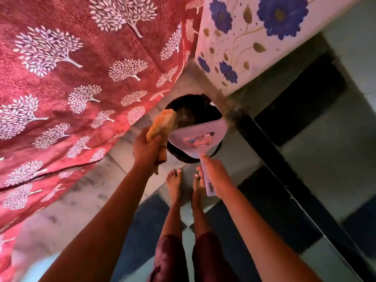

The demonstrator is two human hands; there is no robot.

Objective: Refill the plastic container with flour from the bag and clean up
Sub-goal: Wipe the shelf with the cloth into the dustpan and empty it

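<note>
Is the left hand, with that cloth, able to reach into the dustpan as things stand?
Probably yes: the left hand holds the cloth right at the dustpan edge over the bin, and nothing lies between.

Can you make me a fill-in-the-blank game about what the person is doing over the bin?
1. The right hand holds the dustpan by its ____.
2. The left hand grips an orange-brown ____.
3. The dustpan is tipped over a round black ____.
4. The curtain beside the bin is red with white ____ printed on it.

Missing words: handle; cloth; bin; trees
</note>
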